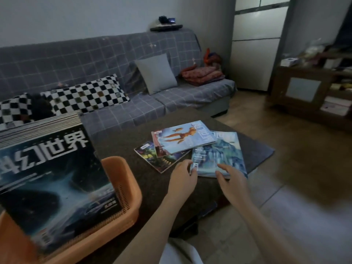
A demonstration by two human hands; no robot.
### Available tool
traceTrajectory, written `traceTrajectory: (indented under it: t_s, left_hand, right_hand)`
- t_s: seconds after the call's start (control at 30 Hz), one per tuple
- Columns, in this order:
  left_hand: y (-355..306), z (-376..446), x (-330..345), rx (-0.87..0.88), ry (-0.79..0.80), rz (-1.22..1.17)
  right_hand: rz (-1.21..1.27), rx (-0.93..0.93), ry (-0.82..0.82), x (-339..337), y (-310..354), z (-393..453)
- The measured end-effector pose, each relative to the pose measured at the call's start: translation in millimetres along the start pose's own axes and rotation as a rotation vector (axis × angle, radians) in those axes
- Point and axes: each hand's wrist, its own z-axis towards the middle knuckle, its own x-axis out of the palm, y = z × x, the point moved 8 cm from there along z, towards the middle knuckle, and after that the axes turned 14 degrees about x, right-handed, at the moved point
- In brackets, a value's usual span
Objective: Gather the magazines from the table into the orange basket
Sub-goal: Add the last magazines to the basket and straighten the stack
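Pinching the near edge of the blue magazine (219, 155), your left hand (183, 178) has its fingers curled at the corner with the barcode, while your right hand (231, 179) curls over the same edge further along, thumb on the cover. You seem to hold it at two points so the floppy pages lift flat rather than sag. It lies at the table's (122, 143) near right, its far corner tucked under the orange-figure magazine (182, 138), which in turn overlaps a dark one (152, 157); taking the blue one first may drag those, so slide it out. To your left the basket (122, 180) already holds a tall stack (51, 168), leaning, its top cover facing you. Behind stands the sofa (133, 103).
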Motion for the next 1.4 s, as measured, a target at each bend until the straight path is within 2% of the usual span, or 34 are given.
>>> traceTrajectory:
  t_s: [0.1, 0.17, 0.23, 0.33, 0.4, 0.47, 0.63, 0.7, 0.8, 0.93, 1.03, 1.23, 1.4]
  left_hand:
    - [11.2, 15.0, 22.6, -0.049, 0.07, 0.024]
    - [15.9, 22.3, 32.6, -0.068, 0.087, 0.02]
    - [19.4, 29.5, 37.8, -0.107, 0.057, -0.009]
    - [26.0, 37.2, 37.2, -0.218, -0.019, -0.067]
    - [29.3, 39.2, 35.2, -0.284, -0.053, -0.092]
    - [32.4, 40.1, 38.2, -0.323, -0.021, -0.141]
    - [28.5, 19.3, 47.6, -0.593, 0.057, -0.719]
    - [22.4, 8.1, 44.1, -0.611, 0.104, -0.816]
    - [15.8, -19.1, 38.9, -0.634, 0.168, -0.876]
    - [10.6, -54.5, 29.2, -0.624, 0.195, -0.968]
    - [4.2, -77.3, 13.7, -0.587, 0.198, -0.987]
    - [-14.4, -104.7, -26.8, -0.426, 0.266, -0.929]
    - [-27.8, -118.7, -66.7, -0.292, 0.281, -0.945]
  right_hand:
    - [-0.099, 0.083, -0.078, -2.4, -26.2, 18.2]
    - [-0.175, 0.184, -0.074, -1.8, -42.3, 30.1]
    - [-0.274, 0.275, -0.038, 0.3, -55.6, 39.7]
    - [-0.273, 0.302, -0.01, 0.1, -60.6, 46.3]
    - [-0.238, 0.29, -0.042, -6.5, -57.4, 46.7]
    - [-0.187, 0.294, -0.064, -15.3, -54.8, 42.8]
    - [0.1, 0.445, -0.083, -42.4, -69.5, 22.0]
    - [0.228, 0.556, -0.002, -43.5, -81.9, 11.1]
    - [0.381, 0.728, 0.209, -35.5, -98.5, -8.0]
    - [0.571, 0.846, 0.386, -28.8, -101.0, -34.3]
    - [0.704, 0.836, 0.504, -26.9, -89.3, -59.6]
    - [0.932, 0.735, 0.54, -35.2, -62.2, -102.8]
    - [1.074, 0.562, 0.556, -49.2, -24.3, -125.4]
